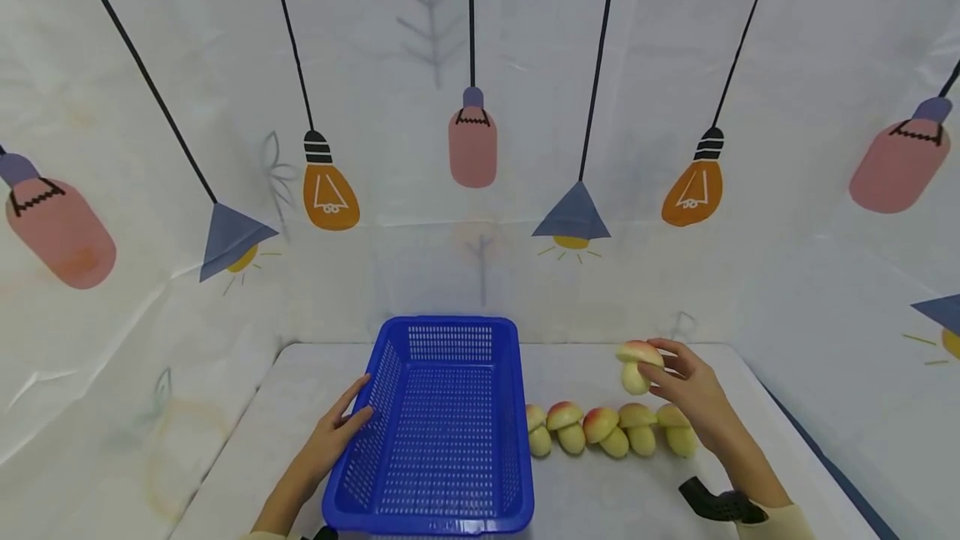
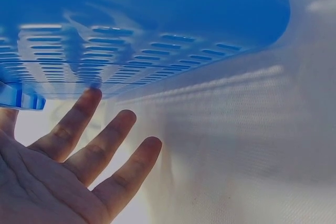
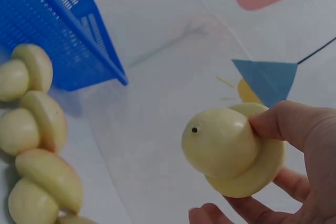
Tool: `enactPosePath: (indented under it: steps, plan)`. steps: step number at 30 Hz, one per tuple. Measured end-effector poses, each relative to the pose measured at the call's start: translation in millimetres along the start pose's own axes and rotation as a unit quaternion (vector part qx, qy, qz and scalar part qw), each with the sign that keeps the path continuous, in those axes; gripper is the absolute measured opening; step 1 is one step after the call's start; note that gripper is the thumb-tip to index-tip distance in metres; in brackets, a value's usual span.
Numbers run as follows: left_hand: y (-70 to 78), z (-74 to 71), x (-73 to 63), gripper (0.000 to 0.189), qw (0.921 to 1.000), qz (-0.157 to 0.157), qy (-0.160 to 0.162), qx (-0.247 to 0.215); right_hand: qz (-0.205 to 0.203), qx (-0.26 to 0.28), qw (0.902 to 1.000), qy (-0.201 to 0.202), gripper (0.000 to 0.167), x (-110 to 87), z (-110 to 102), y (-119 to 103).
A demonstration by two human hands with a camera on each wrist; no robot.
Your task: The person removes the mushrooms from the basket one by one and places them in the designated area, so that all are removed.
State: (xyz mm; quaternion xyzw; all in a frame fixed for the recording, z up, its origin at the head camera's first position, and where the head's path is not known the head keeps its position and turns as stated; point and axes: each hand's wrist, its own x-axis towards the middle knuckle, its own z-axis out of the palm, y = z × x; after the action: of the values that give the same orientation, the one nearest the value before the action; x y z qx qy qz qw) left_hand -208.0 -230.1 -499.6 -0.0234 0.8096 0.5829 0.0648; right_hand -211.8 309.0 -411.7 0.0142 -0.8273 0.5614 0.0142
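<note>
My right hand [image 1: 686, 386] holds a toy mushroom [image 1: 636, 367] with a pale stem and a reddish-yellow cap, raised above the table. In the right wrist view, the thumb presses one side of this mushroom [image 3: 220, 142], and a small dark dot shows on its stem end. My left hand [image 1: 330, 436] is at the left side of a blue plastic basket [image 1: 521, 407], with thumb and forefinger at its rim. The left wrist view shows the other fingers [image 2: 100, 148] stretched out beside the slotted basket wall [image 2: 157, 3].
Several similar mushrooms [image 1: 601, 425] lie in a row on the white table [image 1: 600, 498], right of the basket. The near end of the row passes below my right hand. Behind the table hangs a white sheet [image 1: 480, 265] printed with lamps and bulbs.
</note>
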Motion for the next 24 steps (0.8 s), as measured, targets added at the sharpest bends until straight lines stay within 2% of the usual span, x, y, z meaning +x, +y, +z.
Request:
enactPosePath:
  steps: [10, 16, 24]
  plan:
    - [-2.7, 1.6, -2.0, 0.064, 1.0000, -0.008, 0.002, 0.002, -0.025, -0.023, 0.9987, 0.038, 0.059, -9.4, -27.6, 26.8]
    - [-1.3, 2.2, -1.6, 0.064, 1.0000, -0.002, -0.001, 0.004, -0.054, -0.075, 0.9942, 0.055, 0.057, -11.4, -40.4, 38.4]
    - [-0.2, 0.8, -1.3, 0.064, 1.0000, -0.007, -0.002, 0.004, -0.038, -0.088, 0.9939, 0.055, 0.057, -10.7, -56.4, 52.4]
